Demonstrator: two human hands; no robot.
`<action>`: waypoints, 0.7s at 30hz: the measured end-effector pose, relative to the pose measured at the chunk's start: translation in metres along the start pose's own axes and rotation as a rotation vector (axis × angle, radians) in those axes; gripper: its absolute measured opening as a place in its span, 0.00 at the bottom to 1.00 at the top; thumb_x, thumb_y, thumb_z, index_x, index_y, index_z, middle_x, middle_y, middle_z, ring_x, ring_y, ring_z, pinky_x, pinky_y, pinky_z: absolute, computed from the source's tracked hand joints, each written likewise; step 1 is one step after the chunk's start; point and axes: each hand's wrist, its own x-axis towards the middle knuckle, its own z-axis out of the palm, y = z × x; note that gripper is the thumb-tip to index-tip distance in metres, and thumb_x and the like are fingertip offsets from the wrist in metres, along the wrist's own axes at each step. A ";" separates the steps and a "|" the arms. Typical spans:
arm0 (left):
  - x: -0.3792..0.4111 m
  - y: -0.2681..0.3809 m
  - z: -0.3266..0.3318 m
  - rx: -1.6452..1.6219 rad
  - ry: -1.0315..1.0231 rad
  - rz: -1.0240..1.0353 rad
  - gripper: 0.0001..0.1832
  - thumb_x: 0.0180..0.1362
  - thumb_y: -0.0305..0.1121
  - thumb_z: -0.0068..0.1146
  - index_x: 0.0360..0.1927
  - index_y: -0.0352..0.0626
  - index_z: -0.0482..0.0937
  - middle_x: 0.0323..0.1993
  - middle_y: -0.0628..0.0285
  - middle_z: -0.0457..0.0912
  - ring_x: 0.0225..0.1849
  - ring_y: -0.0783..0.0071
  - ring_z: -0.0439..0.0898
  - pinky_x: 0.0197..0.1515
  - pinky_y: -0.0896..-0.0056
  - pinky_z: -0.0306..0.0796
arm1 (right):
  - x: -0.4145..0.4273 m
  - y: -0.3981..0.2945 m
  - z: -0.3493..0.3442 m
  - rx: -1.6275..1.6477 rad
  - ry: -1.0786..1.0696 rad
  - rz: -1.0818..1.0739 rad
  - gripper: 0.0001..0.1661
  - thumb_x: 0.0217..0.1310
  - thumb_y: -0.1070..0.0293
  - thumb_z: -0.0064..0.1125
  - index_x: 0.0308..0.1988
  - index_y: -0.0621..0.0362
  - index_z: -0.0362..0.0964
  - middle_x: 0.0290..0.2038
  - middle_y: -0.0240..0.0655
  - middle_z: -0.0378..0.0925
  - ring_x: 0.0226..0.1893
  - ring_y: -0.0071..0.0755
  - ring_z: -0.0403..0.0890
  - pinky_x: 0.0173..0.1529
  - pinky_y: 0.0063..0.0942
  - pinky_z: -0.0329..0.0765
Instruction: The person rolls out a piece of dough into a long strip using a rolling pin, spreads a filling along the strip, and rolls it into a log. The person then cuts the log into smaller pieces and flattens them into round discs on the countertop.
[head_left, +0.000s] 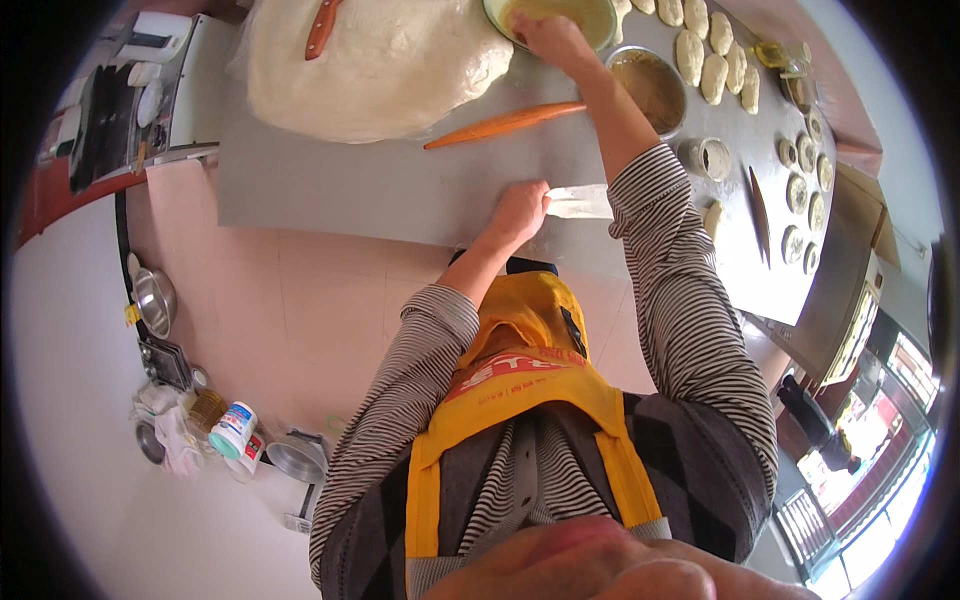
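Note:
My right hand (549, 41) reaches into a pale green bowl (602, 22) at the top of the view; its fingertips are down in the yellowish contents, and whether they hold anything cannot be seen. Near the table's front edge my left hand (524, 210) is closed on the left end of a thin, flattened strip of dough (577, 202) that runs right, partly behind my right sleeve. Between the hands lies a tapered wooden rolling pin (502, 124). A large dough slab (375, 75) spreads at the upper left, with a wooden-handled tool (322, 30) on it.
Right of the bowl stand a metal pot of brown paste (649, 88) and a small floury container (709, 159). Oblong dough pieces (715, 76) and round filled pieces (796, 194) lie farther right, near a dark rolling pin (759, 217). A person (817, 424) is in the background.

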 end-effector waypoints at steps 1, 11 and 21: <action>0.001 -0.001 0.001 -0.035 -0.030 -0.036 0.07 0.66 0.30 0.57 0.38 0.37 0.81 0.26 0.49 0.84 0.30 0.50 0.84 0.35 0.53 0.76 | -0.001 0.007 -0.009 0.289 0.059 0.111 0.39 0.76 0.38 0.45 0.39 0.67 0.82 0.36 0.40 0.88 0.38 0.37 0.87 0.49 0.33 0.80; 0.008 -0.004 -0.015 -0.183 -0.218 -0.201 0.09 0.69 0.33 0.56 0.41 0.37 0.82 0.22 0.60 0.85 0.22 0.74 0.84 0.28 0.70 0.76 | -0.277 0.158 -0.059 0.231 0.358 0.221 0.20 0.73 0.60 0.56 0.42 0.67 0.83 0.40 0.45 0.85 0.39 0.40 0.86 0.49 0.32 0.82; 0.001 0.005 -0.027 -0.095 -0.247 -0.167 0.09 0.70 0.31 0.57 0.44 0.35 0.82 0.24 0.62 0.86 0.23 0.80 0.83 0.29 0.75 0.78 | -0.337 0.207 0.030 -0.709 0.248 -0.106 0.49 0.66 0.45 0.60 0.74 0.61 0.55 0.78 0.45 0.54 0.78 0.44 0.54 0.79 0.48 0.53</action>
